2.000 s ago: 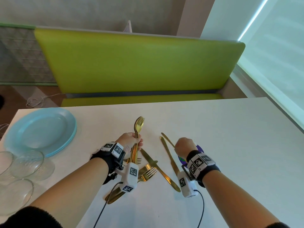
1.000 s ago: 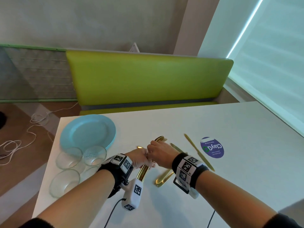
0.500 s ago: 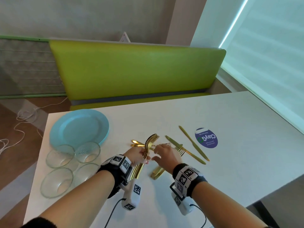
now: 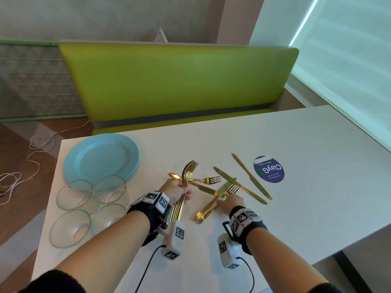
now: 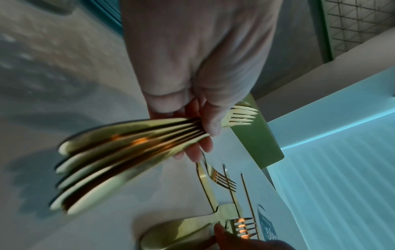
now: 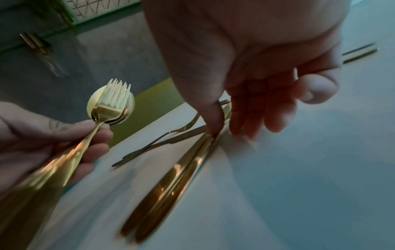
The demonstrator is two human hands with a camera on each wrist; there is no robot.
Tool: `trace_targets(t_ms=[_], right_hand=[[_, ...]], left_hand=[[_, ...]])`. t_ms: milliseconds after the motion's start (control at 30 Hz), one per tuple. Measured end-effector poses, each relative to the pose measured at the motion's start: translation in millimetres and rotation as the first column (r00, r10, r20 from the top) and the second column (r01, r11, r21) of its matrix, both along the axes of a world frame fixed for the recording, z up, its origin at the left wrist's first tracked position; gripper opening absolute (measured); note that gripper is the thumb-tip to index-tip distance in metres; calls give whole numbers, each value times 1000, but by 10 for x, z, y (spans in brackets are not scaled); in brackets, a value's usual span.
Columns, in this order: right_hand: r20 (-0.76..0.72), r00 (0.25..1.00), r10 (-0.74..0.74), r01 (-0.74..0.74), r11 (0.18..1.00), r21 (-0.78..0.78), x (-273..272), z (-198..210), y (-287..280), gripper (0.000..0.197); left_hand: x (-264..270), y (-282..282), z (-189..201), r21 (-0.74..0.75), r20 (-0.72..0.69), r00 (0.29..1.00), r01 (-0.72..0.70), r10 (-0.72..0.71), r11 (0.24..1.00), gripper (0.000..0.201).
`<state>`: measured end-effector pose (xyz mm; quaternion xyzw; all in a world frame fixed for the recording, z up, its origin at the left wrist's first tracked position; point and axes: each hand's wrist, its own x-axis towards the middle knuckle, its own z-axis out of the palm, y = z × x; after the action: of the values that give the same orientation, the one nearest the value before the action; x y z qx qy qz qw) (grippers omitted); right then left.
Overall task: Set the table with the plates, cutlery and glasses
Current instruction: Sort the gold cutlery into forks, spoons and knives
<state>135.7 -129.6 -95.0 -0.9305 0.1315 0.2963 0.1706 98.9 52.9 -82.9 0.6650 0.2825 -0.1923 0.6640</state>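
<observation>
My left hand (image 4: 182,193) grips a bundle of gold forks and spoons (image 4: 186,176) by the necks, heads pointing away; the handles (image 5: 119,155) fan out in the left wrist view. My right hand (image 4: 228,203) is down on the white table (image 4: 306,208). Its thumb and fingertips (image 6: 211,128) pinch a gold fork and knife pair (image 4: 208,210) that lies there. The fork's tines (image 4: 232,188) stick out past the hand. Another fork (image 4: 208,179) and two knives (image 4: 251,176) lie loose nearby. Light blue plates (image 4: 99,157) are stacked at the left, with several clear glass bowls (image 4: 74,193) in front.
A round purple sticker (image 4: 268,169) is stuck on the table right of the knives. A green bench (image 4: 179,81) runs along the far edge. White cables (image 4: 31,149) lie on the floor at the left. The table's right and near edges drop off.
My right hand has left the bundle in my left hand and dropped to the fork and knife pair on the table. The left hand still holds its bundle.
</observation>
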Motion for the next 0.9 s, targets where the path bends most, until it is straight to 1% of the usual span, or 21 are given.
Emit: trace_targets(t_ms=[100, 167, 233, 300, 333, 400, 467, 533, 633, 733, 900], right_hand=[[-26, 999, -39, 39, 999, 15, 17, -38, 4, 30], [-48, 998, -26, 27, 1000, 11, 28, -56, -28, 26], [-58, 997, -43, 46, 997, 55, 25, -49, -64, 20], [-31, 997, -78, 80, 994, 69, 18, -15, -90, 17], [-2, 996, -93, 93, 992, 83, 19, 7, -95, 19], [48, 998, -46, 40, 990, 133, 45, 91, -66, 19], [86, 995, 56, -74, 972, 221, 70, 243, -4, 24], [122, 987, 108, -145, 923, 355, 69, 403, 76, 34], [113, 985, 132, -171, 845, 507, 95, 510, 208, 32], [70, 981, 183, -191, 810, 555, 139, 488, 308, 27], [54, 966, 254, -234, 761, 605, 214, 414, 390, 25]], left_hand=[[-42, 27, -34, 17, -13, 1000, -24, 24, 1000, 11], [-63, 55, -47, 24, -13, 999, -42, 42, 999, 8], [-75, 80, -32, 20, -16, 999, -52, 52, 998, 9], [-75, 98, -15, 1, -15, 998, -61, 61, 998, 8], [-72, 103, 0, -9, -12, 998, -63, 63, 998, 8], [-60, 106, 23, -31, -3, 997, -74, 74, 997, 7], [-50, 97, 48, -76, 6, 996, -87, 88, 993, 7], [-40, 76, 82, -133, 11, 996, -91, 93, 987, 9], [-35, 36, 152, -206, 30, 997, -60, 68, 977, 8], [-29, 11, 210, -215, 45, 999, -7, 17, 977, 6], [-9, 51, 235, -267, 40, 999, 43, -33, 963, 17]])
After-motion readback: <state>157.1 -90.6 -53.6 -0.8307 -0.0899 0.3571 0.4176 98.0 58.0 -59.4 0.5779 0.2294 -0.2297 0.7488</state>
